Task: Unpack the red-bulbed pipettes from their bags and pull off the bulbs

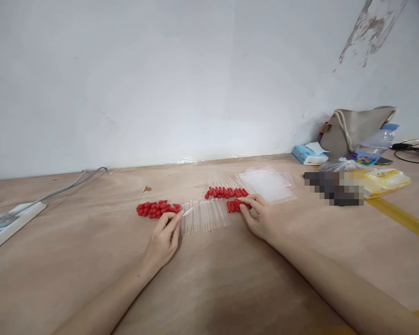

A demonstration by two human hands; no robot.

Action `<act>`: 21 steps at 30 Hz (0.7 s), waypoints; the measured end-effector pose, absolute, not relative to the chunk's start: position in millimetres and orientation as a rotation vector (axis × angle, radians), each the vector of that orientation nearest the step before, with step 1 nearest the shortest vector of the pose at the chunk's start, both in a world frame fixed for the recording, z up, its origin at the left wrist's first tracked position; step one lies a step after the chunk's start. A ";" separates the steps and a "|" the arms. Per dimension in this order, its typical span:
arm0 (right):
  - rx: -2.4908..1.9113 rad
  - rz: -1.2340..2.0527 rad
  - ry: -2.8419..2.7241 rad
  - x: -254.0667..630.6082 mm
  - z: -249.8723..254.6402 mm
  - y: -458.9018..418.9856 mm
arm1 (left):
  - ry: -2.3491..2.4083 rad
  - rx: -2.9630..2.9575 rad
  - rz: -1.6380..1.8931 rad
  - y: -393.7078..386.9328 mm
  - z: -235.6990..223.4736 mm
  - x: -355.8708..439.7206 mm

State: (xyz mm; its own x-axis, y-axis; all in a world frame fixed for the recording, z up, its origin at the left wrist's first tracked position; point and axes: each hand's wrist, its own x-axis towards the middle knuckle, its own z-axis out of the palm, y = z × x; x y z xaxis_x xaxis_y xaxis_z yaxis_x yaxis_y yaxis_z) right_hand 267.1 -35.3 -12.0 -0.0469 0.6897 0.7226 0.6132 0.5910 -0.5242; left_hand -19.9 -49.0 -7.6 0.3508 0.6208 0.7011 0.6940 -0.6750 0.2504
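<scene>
My left hand [165, 237] pinches a thin clear tube [187, 211], which points to the right. Just behind those fingers lies a pile of red rubber bulbs [153, 209]. A row of clear tubes [204, 216] spreads side by side between my two hands. At its right end, my right hand [260, 216] has its thumb and fingertips closed at a small group of red bulbs [233, 206], seemingly gripping the one nearest them. Farther back sits a row of red bulbs [225, 192] with clear tubes [223, 182] extending behind them.
Clear plastic bags [267, 184] lie flat behind my right hand. Toward the back right are a tissue pack [309, 155], a grey cloth bag [363, 128], a plastic bottle [384, 137] and a yellow packet [386, 181]. A power strip [23, 218] with a cable rests at left.
</scene>
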 end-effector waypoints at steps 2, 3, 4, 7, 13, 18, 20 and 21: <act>-1.149 0.098 -1.659 270.0 -13.3 -30.3 | -1.244 -2.471 -1.245 -42.8 -4.9 -16.1; -1.189 0.108 -1.633 272.2 -14.0 -28.2 | -1.238 -2.463 -1.255 -39.2 -3.2 -14.1; -1.232 0.122 -1.611 274.7 -14.7 -26.2 | -1.234 -2.454 -1.274 -35.5 -1.5 -12.0; -1.368 0.153 -1.548 282.6 -16.2 -21.6 | -1.261 -2.430 -1.335 -25.9 2.4 -4.0; -1.565 0.127 -1.588 289.9 -15.3 -19.7 | -1.263 -2.503 -1.359 -18.2 0.1 11.6; -1.642 0.128 -1.618 289.0 -14.3 -21.4 | -1.174 -2.571 -1.369 -19.8 -3.8 17.7; -1.665 0.116 -1.618 289.0 -14.3 -21.5 | -1.146 -2.597 -1.348 -21.4 -4.9 18.7; -1.679 0.115 -1.613 289.1 -14.3 -21.5 | -1.134 -2.611 -1.330 -22.1 -5.4 18.8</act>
